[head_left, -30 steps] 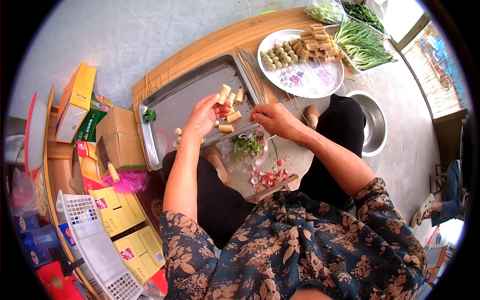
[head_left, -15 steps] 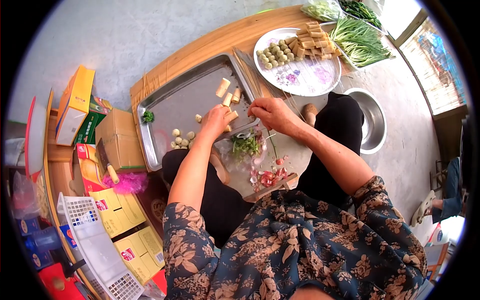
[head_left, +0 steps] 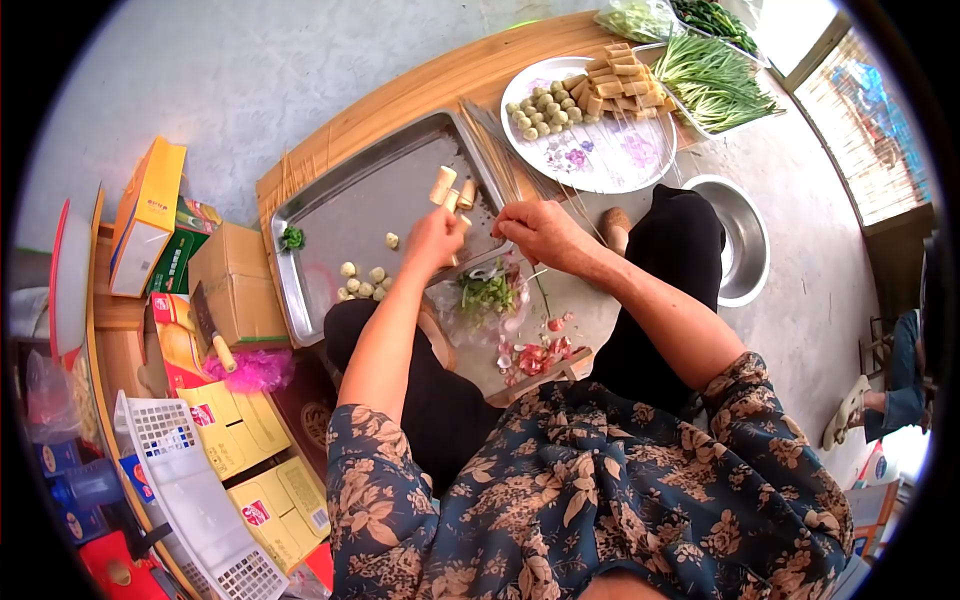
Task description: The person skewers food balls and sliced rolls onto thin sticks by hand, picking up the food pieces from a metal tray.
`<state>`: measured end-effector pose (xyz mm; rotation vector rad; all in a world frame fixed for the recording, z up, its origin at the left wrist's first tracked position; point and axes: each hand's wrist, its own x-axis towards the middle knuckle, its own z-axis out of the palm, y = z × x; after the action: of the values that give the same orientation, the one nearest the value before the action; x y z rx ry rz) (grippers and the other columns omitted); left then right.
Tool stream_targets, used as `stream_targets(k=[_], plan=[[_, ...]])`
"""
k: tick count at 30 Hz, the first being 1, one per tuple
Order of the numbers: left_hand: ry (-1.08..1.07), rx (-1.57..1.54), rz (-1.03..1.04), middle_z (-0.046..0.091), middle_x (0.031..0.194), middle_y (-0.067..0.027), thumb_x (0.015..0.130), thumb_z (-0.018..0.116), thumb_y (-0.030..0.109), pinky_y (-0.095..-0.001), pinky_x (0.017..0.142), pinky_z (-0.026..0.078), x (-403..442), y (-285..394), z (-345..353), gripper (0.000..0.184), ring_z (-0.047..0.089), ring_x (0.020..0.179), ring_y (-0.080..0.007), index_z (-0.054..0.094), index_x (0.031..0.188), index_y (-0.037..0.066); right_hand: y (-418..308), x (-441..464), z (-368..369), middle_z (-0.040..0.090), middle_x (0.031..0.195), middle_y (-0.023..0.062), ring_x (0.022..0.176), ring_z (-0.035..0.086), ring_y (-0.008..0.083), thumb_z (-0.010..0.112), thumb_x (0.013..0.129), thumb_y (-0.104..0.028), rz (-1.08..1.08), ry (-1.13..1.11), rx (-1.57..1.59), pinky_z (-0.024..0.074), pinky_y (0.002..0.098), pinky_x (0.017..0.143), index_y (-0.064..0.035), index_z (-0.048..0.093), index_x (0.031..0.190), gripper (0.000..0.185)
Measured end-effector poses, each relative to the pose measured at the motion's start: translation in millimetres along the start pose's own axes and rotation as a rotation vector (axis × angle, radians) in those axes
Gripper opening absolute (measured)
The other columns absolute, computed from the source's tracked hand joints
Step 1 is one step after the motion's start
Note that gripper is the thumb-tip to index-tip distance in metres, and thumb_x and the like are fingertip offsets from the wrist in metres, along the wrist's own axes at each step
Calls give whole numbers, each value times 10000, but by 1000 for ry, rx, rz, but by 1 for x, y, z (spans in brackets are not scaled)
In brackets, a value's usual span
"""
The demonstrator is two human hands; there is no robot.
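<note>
Over the right part of the metal tray [head_left: 375, 150], my left hand [head_left: 437, 238] is closed beside several tan rolls [head_left: 443, 186]; what its fingers hold is hidden. My right hand [head_left: 540, 232] is pinched at the tray's right edge, its fingertips around something too small to make out. Pale round balls [head_left: 377, 274] and a small green bundle [head_left: 292, 238] lie in the tray's left part. Thin skewers [head_left: 497, 160] rest along the tray's right side. A white oval plate [head_left: 590, 165] behind them holds green balls [head_left: 541, 108] and stacked tan rolls [head_left: 630, 82].
Long green vegetables [head_left: 712, 80] lie at the back right. A metal basin [head_left: 742, 240] stands on the floor at the right. Boxes [head_left: 235, 285], a knife [head_left: 214, 335] and a white basket [head_left: 200, 490] are on the left. Another person's foot [head_left: 850, 412] shows at the far right.
My left hand has come down from the raised roll, which now lies in the tray, and closed near the other rolls. My right hand stays pinched, slightly further left in view.
</note>
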<state>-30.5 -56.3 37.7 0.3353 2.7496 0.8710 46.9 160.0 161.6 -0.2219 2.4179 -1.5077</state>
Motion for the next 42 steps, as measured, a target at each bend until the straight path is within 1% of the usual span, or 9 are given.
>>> stream_targets(k=[1, 3, 5, 7, 8, 9, 16, 18, 42], plan=[[-2, 1, 1, 627, 873, -113, 817, 637, 131, -363, 640, 504, 9, -9, -2, 124, 632, 717, -266, 561, 888, 64, 0, 0, 0, 602, 615, 107, 534, 598, 210, 513, 869, -179, 1, 1, 1, 476, 341, 562, -29, 643, 869, 199], [57, -590, -136, 643, 830, -92, 871, 576, 153, -311, 595, 517, 21, -27, -9, 117, 628, 634, -205, 563, 930, 53, 1, 0, 0, 606, 625, 112, 543, 602, 218, 510, 870, -187, -4, -6, -23, 477, 348, 572, -31, 642, 866, 205], [55, -774, -215, 626, 880, -94, 903, 542, 174, -307, 637, 533, 10, -8, -34, 171, 636, 702, -206, 553, 982, 23, 1, 0, 0, 606, 627, 114, 545, 603, 221, 507, 871, -191, -7, -15, -31, 478, 351, 578, -32, 641, 866, 208], [83, -1281, -271, 608, 926, -111, 925, 507, 177, -322, 668, 534, 5, -6, -44, 189, 632, 758, -222, 546, 1003, 9, 1, 0, 1, 605, 628, 116, 547, 604, 225, 505, 872, -194, -11, -25, -39, 479, 354, 584, -33, 641, 867, 212], [59, -1345, -265, 590, 952, -121, 933, 493, 166, -348, 713, 529, 5, -10, -47, 201, 613, 818, -228, 535, 1019, -11, 2, 0, 3, 580, 596, 98, 510, 569, 182, 500, 890, -187, -43, -29, -34, 454, 329, 534, -17, 636, 877, 218], [61, -1345, -265, 590, 952, -121, 933, 493, 166, -348, 713, 529, 4, -10, -48, 201, 613, 818, -228, 535, 1019, -11, 3, -1, 4, 554, 564, 81, 473, 534, 139, 496, 908, -180, -75, -33, -29, 429, 303, 484, -1, 631, 887, 225], [83, -1501, -316, 592, 863, -107, 921, 509, 198, -373, 687, 525, 7, -18, -47, 205, 586, 748, -219, 554, 977, 6, 9, 1, 9, 575, 611, 70, 483, 543, 139, 484, 906, -170, -158, -27, -71, 443, 296, 496, -7, 630, 886, 219], [74, -1501, -309, 594, 859, -102, 919, 514, 205, -370, 682, 522, 8, -19, -46, 207, 585, 750, -216, 561, 969, 10, 4, 0, 8, 645, 744, 139, 709, 633, 295, 510, 868, -196, -45, -53, -93, 489, 384, 662, -44, 652, 866, 208], [112, -1505, -321, 592, 839, -83, 902, 539, 191, -340, 651, 509, 7, -13, -46, 195, 579, 740, -185, 566, 1002, 26, 6, 1, 10, 648, 749, 146, 726, 632, 316, 502, 862, -195, -27, -44, -109, 486, 401, 676, -53, 654, 858, 208]])
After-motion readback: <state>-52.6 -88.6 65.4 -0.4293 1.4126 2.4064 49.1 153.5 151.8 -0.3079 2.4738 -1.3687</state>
